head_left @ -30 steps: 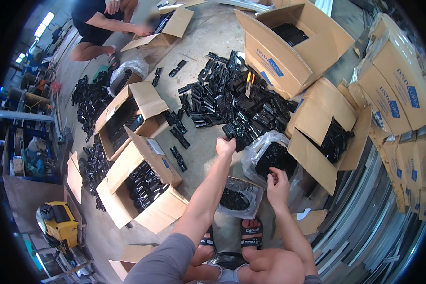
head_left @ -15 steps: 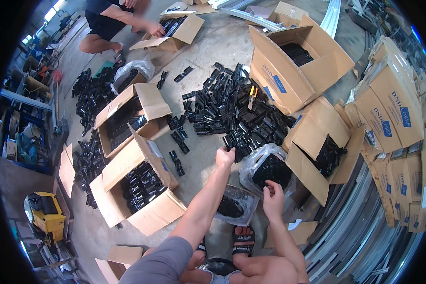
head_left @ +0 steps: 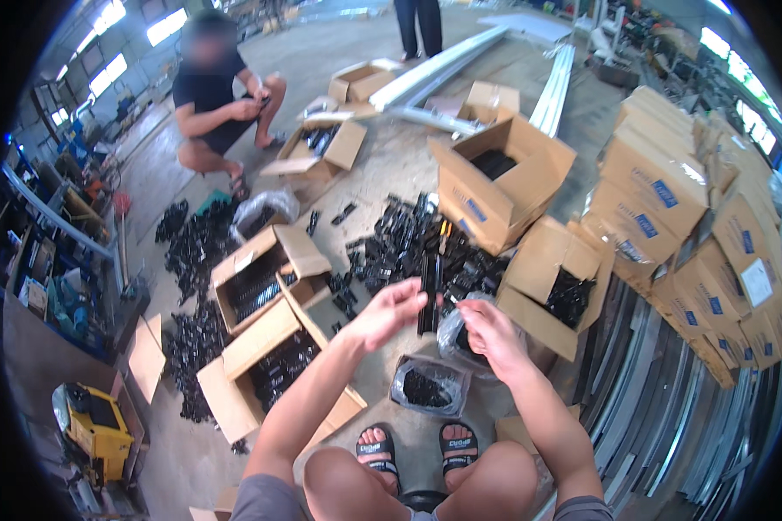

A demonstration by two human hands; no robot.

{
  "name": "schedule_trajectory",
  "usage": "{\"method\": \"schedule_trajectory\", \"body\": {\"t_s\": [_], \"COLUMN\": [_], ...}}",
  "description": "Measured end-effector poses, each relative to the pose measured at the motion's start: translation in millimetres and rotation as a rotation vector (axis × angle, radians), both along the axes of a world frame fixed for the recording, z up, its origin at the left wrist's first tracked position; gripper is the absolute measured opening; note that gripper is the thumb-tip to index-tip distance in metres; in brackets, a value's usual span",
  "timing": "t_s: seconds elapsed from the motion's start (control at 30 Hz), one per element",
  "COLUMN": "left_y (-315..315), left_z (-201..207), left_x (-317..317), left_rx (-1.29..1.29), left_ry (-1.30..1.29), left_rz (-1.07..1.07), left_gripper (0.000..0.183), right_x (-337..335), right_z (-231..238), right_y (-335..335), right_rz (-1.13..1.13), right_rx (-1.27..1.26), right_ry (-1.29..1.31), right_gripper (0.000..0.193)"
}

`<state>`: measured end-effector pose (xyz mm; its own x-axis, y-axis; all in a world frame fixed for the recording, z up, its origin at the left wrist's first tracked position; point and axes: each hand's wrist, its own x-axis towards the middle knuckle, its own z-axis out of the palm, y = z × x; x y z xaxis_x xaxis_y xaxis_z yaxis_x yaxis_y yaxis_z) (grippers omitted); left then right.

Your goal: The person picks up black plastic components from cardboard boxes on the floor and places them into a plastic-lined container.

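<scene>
In front of me my left hand (head_left: pixel 388 313) grips a long black plastic part (head_left: pixel 429 300), held upright between thumb and fingers. Just right of it, my right hand (head_left: pixel 493 332) is closed in a pinch; a small dark piece seems to stick out toward the black part, too small to name. Beyond both hands lies a heap of similar black parts (head_left: pixel 391 247), with an orange knife (head_left: pixel 444 233) on top. Below my hands stands a box lined with clear plastic (head_left: pixel 462 391), holding small black pieces. A second clear bag (head_left: pixel 452 334) is partly hidden behind my right hand.
Open cartons with black parts stand left (head_left: pixel 222 373) and right (head_left: pixel 543 326). Far left a person (head_left: pixel 213 104) squats beside a carton, hands together. Stacked cartons (head_left: pixel 643 208) and long metal profiles (head_left: pixel 643 373) line the right. A yellow machine (head_left: pixel 100 434) stands at lower left.
My left hand has lifted a black part from the heap's edge. My right hand has risen from the bag toward it. The view has tilted up; the squatting person's hand has left the carton.
</scene>
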<state>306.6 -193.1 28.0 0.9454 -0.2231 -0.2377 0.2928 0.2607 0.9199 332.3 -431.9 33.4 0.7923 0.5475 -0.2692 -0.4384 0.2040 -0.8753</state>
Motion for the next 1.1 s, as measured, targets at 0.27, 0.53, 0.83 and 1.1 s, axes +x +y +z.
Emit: {"method": "schedule_trajectory", "body": {"t_s": [0.27,0.53,0.83,1.1], "left_y": [-43,-63,-79,-59], "left_z": [66,65,30,15], "left_x": [-95,-119,-115,-112], "left_rx": [0.068,-0.047,0.176,-0.021], "left_ry": [-0.036,-0.019,-0.093,0.032], "left_rz": [0.119,0.401,0.387,0.312], "left_gripper": [0.035,0.035,0.049,0.049], "right_x": [-30,-54,-46,-54], "right_z": [77,70,19,33], "right_y": [19,37,36,20], "right_rz": [0.087,-0.167,-0.196,0.088], "right_rx": [-0.550,-0.479,-0.792,-0.082], "right_ry": [-0.652,-0.514,-0.545,0.245], "right_gripper": [0.050,0.042,0.040,0.021]}}
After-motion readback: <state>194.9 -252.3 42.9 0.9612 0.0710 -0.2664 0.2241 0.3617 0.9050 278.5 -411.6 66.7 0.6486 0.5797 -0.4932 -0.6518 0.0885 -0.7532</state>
